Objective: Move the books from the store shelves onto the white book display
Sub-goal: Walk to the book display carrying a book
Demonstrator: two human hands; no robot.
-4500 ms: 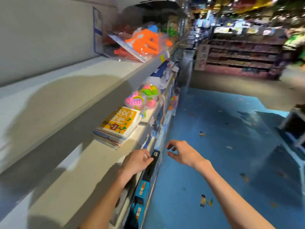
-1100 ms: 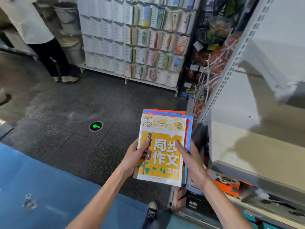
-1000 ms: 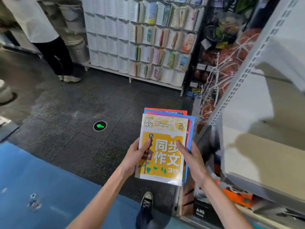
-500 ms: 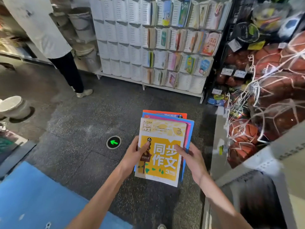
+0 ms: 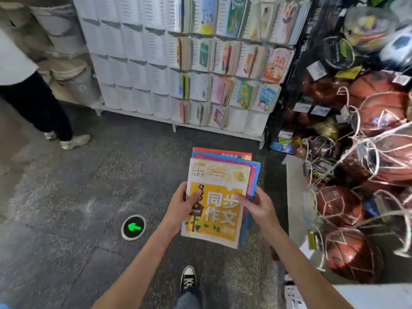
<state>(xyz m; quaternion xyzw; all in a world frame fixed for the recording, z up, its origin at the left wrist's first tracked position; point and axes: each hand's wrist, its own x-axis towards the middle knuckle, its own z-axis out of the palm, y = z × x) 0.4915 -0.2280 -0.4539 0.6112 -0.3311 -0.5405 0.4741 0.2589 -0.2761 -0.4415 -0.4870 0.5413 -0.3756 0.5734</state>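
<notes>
I hold a stack of books [image 5: 219, 186] in front of me, its top cover yellow and white with large characters, pink, blue and orange covers showing behind. My left hand [image 5: 181, 206] grips the stack's left edge, thumb on the cover. My right hand [image 5: 256, 205] grips the right edge, thumb across the cover. The white book display [image 5: 142, 70] stands ahead across the floor; its right pockets hold colourful books, its left pockets show only white.
A person in a white top and dark trousers [image 5: 35, 103] stands at the far left by stacked white buckets [image 5: 66, 72]. Netted basketballs [image 5: 365, 175] crowd the rack on my right. A green arrow marker [image 5: 133, 227] sits on the dark floor. My shoe [image 5: 188, 278] is below.
I took the book stack off the store shelf and turned round. Over the last second the white display has come closer and the shelf on my right has slid out of view.
</notes>
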